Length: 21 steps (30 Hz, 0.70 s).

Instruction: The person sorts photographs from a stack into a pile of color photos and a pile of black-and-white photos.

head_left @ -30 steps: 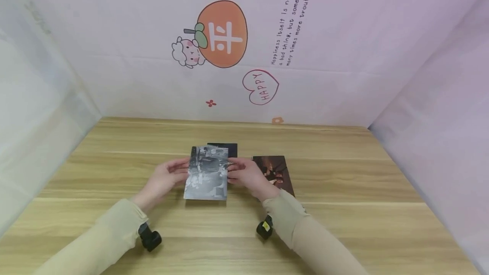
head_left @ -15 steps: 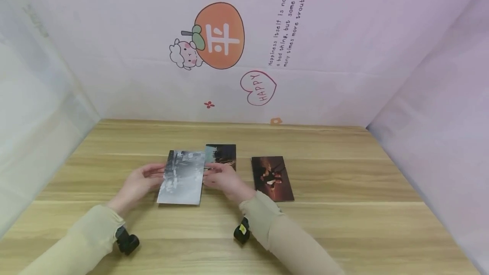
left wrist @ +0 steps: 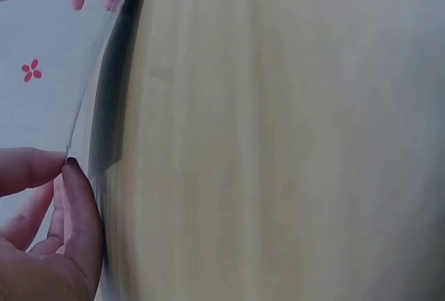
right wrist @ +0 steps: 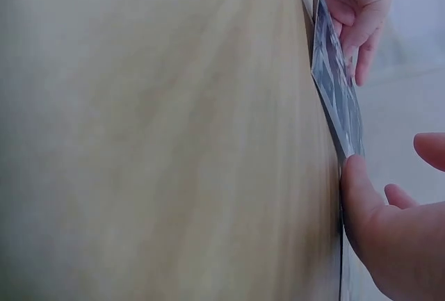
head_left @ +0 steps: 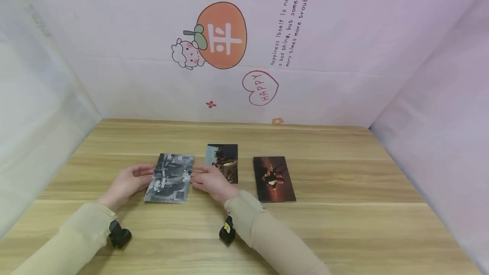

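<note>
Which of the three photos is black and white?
The leftmost photo: its picture is all greys, while the middle photo shows blue and brown and the right photo reddish brown.

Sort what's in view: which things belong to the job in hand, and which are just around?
Likely the job:
black-and-white photo, between left hand and right hand
middle photo, on the table
reddish-brown photo, at far right of the three

Just around:
printed cloth behind the table
left wrist camera
right wrist camera
</note>
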{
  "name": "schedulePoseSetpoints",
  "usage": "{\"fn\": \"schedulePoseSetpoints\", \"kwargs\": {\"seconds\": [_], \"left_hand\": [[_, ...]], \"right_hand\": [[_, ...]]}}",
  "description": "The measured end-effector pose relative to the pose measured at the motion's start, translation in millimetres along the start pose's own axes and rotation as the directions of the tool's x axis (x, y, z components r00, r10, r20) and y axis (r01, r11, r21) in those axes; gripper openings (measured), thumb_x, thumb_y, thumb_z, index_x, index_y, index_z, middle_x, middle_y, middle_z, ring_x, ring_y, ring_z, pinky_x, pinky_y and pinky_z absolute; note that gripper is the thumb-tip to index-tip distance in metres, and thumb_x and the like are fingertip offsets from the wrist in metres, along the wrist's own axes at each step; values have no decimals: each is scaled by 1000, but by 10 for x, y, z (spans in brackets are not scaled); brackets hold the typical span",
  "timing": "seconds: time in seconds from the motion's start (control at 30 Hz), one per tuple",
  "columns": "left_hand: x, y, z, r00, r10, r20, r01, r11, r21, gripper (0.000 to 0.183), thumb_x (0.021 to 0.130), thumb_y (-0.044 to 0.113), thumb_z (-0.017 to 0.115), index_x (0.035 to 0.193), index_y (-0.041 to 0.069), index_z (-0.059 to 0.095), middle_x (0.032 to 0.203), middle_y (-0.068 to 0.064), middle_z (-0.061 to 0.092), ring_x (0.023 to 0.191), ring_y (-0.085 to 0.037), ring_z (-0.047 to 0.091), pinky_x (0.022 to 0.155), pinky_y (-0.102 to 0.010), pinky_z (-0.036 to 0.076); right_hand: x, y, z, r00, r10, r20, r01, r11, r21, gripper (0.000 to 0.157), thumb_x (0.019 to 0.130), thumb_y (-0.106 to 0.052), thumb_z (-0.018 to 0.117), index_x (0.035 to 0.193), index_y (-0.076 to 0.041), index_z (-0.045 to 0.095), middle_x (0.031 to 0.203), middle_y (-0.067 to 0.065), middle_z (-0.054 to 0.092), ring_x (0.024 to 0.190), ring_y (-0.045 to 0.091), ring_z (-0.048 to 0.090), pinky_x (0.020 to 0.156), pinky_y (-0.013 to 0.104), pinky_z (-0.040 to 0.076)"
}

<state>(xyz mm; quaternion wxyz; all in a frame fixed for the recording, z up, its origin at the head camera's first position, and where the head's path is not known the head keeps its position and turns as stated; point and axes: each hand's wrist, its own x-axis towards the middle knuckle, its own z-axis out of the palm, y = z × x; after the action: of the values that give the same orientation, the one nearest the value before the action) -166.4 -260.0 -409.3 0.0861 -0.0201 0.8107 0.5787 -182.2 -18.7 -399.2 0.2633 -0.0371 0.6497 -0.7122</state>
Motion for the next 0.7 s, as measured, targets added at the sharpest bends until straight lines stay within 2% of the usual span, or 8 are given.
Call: {"fn": "schedulePoseSetpoints", "kwargs": {"seconds": [0.17, 0.37, 0.5, 0.6, 0.7], "left_hand": [[27, 9, -50, 999, -30, 24, 29, 998, 54, 52, 90, -2, 55, 134, -20, 33, 133, -39, 41, 92, 3, 56, 82, -17, 55], [24, 71, -96, 997, -63, 42, 59, 993, 104, 50, 88, -7, 56, 131, -21, 34, 131, -39, 44, 98, -9, 60, 81, -21, 56], [18, 109, -117, 996, -71, 48, 63, 986, 153, 51, 87, -7, 57, 131, -21, 36, 129, -38, 46, 100, -14, 61, 81, -19, 55], [11, 128, -126, 996, -72, 57, 62, 985, 162, 50, 88, -5, 56, 130, -21, 36, 129, -38, 46, 99, -13, 61, 82, -19, 55], [3, 136, -126, 994, -72, 79, 60, 987, 146, 48, 90, -4, 52, 130, -23, 33, 131, -40, 42, 106, -22, 60, 86, -25, 55]], "right_hand": [[52, -4, 15, 1000, 16, 12, -16, 1000, 15, 50, 93, 2, 47, 142, 5, 35, 140, 28, 43, 129, 36, 45, 109, 41, 40], [98, -11, 24, 999, 36, 2, -36, 999, 1, 50, 94, 0, 48, 142, 4, 36, 139, 26, 45, 127, 34, 48, 106, 37, 43], [107, -14, 22, 999, 41, 1, -41, 999, -7, 50, 94, -1, 47, 142, 4, 35, 138, 26, 45, 127, 34, 48, 106, 36, 44], [104, -15, 20, 999, 38, 2, -38, 999, -11, 49, 94, -1, 48, 142, 5, 35, 138, 25, 45, 126, 34, 48, 105, 36, 44], [95, -19, 20, 999, 39, 4, -39, 999, -12, 49, 94, -1, 48, 142, 5, 36, 139, 25, 45, 126, 34, 48, 105, 36, 44]]}}
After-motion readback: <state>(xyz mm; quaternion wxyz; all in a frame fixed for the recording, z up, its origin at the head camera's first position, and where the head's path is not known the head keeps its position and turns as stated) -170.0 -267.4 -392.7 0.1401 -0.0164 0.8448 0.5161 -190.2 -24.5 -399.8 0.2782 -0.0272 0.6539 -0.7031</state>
